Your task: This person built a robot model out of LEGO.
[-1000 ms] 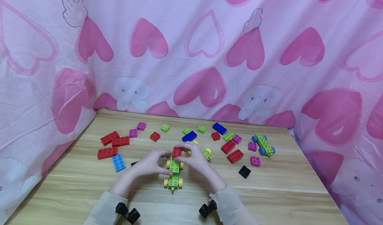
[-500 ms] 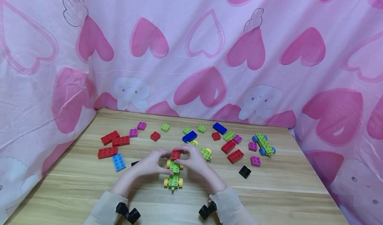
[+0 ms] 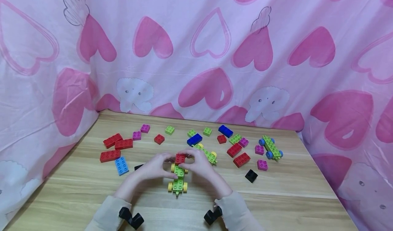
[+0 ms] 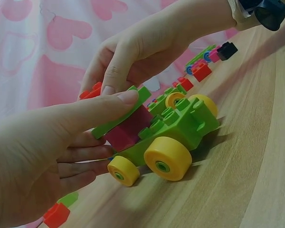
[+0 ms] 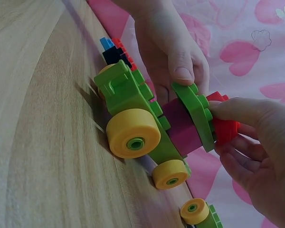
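In front of the person stands a toy car with a green base (image 3: 177, 186) and yellow wheels (image 4: 167, 158). A purple brick (image 4: 130, 128) sits on its studs, topped by a green brick (image 5: 194, 111). My left hand (image 3: 156, 167) holds this stack, its thumb against the green brick and the other fingers along the far side. Between thumb and fingers my right hand (image 3: 201, 165) pinches a red brick (image 3: 180, 158). That red brick sits right at the green brick's studs, partly covered by the fingers in the right wrist view.
Behind the right hand is another yellow-wheeled green base (image 3: 212, 157); a blue-wheeled one (image 3: 271, 147) stands far right. Loose red bricks (image 3: 110, 155) and a light blue brick (image 3: 121, 166) lie left. A black brick (image 3: 251, 176) lies right. A pink heart-print curtain (image 3: 202, 53) backs the wooden table.
The right hand has brought the red brick slightly down and toward the person, onto the green brick's end. The left hand has stayed in place on the car; the last half second shows hardly any motion.
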Motion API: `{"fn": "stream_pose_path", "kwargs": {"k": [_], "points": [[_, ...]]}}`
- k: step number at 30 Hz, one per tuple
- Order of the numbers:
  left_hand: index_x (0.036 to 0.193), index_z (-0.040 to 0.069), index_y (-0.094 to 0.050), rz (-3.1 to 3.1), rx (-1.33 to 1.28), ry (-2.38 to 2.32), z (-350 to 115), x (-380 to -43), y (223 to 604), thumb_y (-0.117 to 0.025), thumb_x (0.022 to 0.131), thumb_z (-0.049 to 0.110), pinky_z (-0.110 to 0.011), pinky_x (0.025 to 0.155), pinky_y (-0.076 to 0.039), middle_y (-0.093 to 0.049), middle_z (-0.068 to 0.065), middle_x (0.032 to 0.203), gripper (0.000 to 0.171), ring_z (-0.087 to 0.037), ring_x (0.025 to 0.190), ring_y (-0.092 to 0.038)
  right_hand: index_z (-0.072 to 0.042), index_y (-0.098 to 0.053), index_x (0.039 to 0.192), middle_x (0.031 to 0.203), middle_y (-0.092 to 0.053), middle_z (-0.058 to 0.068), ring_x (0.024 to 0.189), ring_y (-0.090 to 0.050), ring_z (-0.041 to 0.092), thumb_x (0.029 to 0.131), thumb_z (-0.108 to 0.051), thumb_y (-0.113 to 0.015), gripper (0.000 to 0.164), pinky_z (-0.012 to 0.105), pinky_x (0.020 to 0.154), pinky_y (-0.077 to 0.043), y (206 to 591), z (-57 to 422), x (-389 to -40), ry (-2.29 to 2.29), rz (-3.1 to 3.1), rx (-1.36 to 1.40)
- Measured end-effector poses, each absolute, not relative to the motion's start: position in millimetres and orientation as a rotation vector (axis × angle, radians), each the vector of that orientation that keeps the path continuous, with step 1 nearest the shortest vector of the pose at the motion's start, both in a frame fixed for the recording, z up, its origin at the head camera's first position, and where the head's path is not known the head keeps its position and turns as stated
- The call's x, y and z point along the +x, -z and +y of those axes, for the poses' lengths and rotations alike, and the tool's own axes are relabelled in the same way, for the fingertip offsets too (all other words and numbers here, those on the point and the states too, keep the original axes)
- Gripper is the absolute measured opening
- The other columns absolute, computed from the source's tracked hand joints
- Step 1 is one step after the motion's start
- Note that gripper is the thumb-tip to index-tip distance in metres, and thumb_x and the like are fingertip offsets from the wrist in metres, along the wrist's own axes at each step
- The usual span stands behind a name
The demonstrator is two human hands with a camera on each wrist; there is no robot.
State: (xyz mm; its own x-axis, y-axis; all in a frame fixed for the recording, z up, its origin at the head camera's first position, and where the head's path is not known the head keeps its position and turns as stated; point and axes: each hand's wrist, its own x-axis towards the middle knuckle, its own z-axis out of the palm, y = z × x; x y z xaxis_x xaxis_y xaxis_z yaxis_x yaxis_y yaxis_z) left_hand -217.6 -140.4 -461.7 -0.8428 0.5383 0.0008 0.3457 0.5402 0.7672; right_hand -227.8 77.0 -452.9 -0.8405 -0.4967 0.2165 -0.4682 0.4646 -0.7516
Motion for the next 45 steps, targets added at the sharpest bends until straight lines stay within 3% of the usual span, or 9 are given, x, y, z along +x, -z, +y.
{"fn": "stream_pose_path", "kwargs": {"k": [19, 27, 45], "points": [[0.128, 0.012, -0.061, 2.552, 0.747, -1.179, -139.4, -218.0, 461.7, -0.082, 0.076, 0.044, -0.054, 0.104, -0.045, -0.065, -0.004, 0.125, 0.065, -0.028, 0.119, -0.058, -0.009, -0.069, 0.12, 0.118, -0.067, 0.003, 0.11, -0.063, 0.019, 0.086, -0.019, -0.076, 0.037, 0.033, 0.094, -0.054, 449.4, 76.3, -226.3, 1.268, 2.684, -0.862], [0.13, 0.01, -0.059, 2.544, 0.754, -1.177, -139.4, -218.7, 461.4, -0.081, 0.076, 0.044, -0.054, 0.104, -0.044, -0.064, -0.005, 0.127, 0.068, -0.028, 0.12, -0.058, -0.01, -0.069, 0.121, 0.118, -0.068, 0.003, 0.11, -0.063, 0.019, 0.091, -0.031, -0.069, 0.037, 0.033, 0.096, -0.053, 449.1, 77.4, -227.4, 1.317, 2.639, -0.861], [0.132, 0.011, -0.058, 2.516, 0.773, -1.198, -139.4, -220.1, 461.8, -0.081, 0.077, 0.043, -0.054, 0.104, -0.044, -0.063, -0.004, 0.127, 0.068, -0.029, 0.121, -0.056, -0.007, -0.068, 0.121, 0.12, -0.068, 0.005, 0.112, -0.062, 0.02, 0.091, -0.029, -0.07, 0.038, 0.034, 0.096, -0.052, 446.5, 76.9, -227.3, 1.312, 2.615, -0.827]]}}
